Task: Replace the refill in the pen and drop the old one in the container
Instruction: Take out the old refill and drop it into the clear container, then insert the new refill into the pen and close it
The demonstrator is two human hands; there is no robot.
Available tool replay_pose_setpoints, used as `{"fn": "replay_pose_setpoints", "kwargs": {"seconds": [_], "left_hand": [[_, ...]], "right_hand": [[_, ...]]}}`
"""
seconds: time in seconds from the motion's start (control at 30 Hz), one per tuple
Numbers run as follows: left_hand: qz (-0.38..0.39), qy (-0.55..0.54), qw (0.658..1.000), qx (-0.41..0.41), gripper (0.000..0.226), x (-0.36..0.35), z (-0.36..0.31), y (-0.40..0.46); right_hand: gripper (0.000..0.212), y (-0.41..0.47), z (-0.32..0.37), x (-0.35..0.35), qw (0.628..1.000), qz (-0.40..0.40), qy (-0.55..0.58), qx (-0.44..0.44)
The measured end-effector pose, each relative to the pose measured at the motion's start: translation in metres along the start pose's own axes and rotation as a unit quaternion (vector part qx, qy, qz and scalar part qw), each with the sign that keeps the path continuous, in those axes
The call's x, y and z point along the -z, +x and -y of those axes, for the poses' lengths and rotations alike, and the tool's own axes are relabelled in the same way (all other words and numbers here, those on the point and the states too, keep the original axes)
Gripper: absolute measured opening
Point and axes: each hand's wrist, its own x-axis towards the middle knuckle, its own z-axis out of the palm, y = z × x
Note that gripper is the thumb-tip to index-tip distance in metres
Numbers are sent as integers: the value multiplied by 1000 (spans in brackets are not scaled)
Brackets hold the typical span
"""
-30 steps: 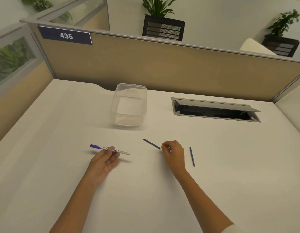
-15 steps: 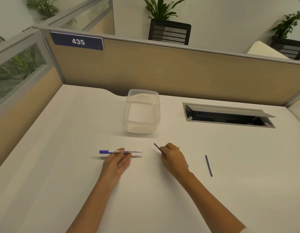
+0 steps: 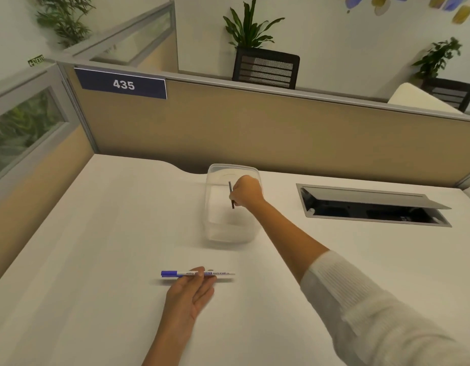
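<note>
The desk (image 3: 109,233) carries the tub (image 3: 215,207). Above its opening, the right hand (image 3: 247,191) pinches the refill (image 3: 231,194) upright. Nearer than the tub, the left hand (image 3: 189,291) rests loosely open on the pen (image 3: 198,273). Released tilted, the refill could strike the rim and bounce out. No spare refill is visible.

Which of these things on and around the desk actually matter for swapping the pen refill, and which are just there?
In use:
pen under the left hand
refill held by the right hand
clear container

Just there:
cable hatch
435 sign
potted plants
</note>
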Motion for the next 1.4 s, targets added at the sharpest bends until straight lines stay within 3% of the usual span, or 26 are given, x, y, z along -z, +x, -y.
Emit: {"fn": "replay_pose_setpoints", "kwargs": {"seconds": [0.13,0.53,0.8,1.0,1.27,1.4], "left_hand": [[-3,1,1000,-1,19,2,3,4],[-5,17,1000,-12,19,1,3,1],[-16,32,999,-17,18,-3,1,-3],[-16,48,998,-24,18,-7,3,-11],[-17,65,997,-33,15,-8,7,-30],[-22,69,997,-31,11,-5,9,-41]], "right_hand": [[41,21,-10,-30,998,-6,-8,-59],[42,20,-6,-30,997,15,-41,-59],[42,-23,-3,30,989,-148,0,15],[18,-87,-75,43,977,-215,-1,-6],[26,-197,-225,20,954,-226,13,-198],[26,-236,-258,13,970,-180,-12,-166]]}}
